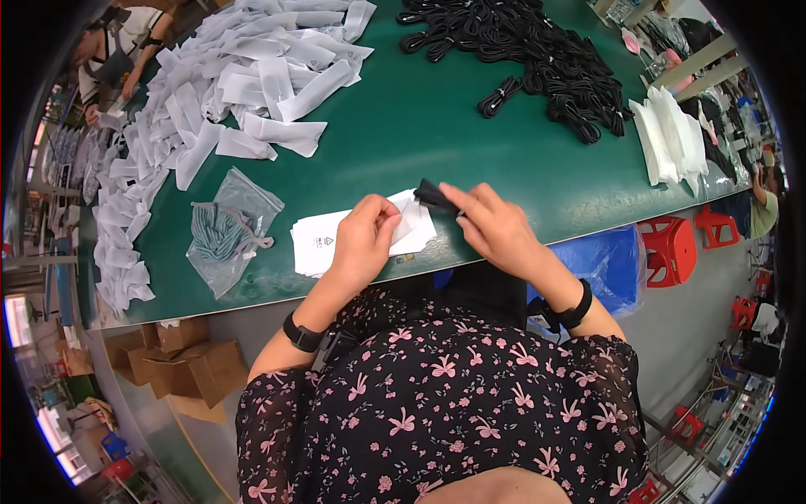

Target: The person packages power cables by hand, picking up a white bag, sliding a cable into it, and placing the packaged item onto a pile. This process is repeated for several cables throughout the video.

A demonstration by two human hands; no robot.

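Observation:
My left hand (366,238) pinches the edge of a white paper sleeve (409,220) at the right end of a flat stack of white sleeves (312,245). A bundled black cable (434,196) is in my right hand (495,228), its far end close to the sleeve's mouth. Whether the cable touches the sleeve I cannot tell. Beyond my hands, many black cable bundles (537,50) lie heaped at the back, with one bundle (500,97) apart from them. A big pile of white sleeves (269,84), bulging as if filled, spreads over the left side.
A clear plastic bag with striped green-grey cloth (220,231) lies left of the stack. White packs (667,139) sit at the table's right end. Below are cardboard boxes (189,365), a blue lined bin (600,265) and red stools (669,252). Another person (117,59) works at far left.

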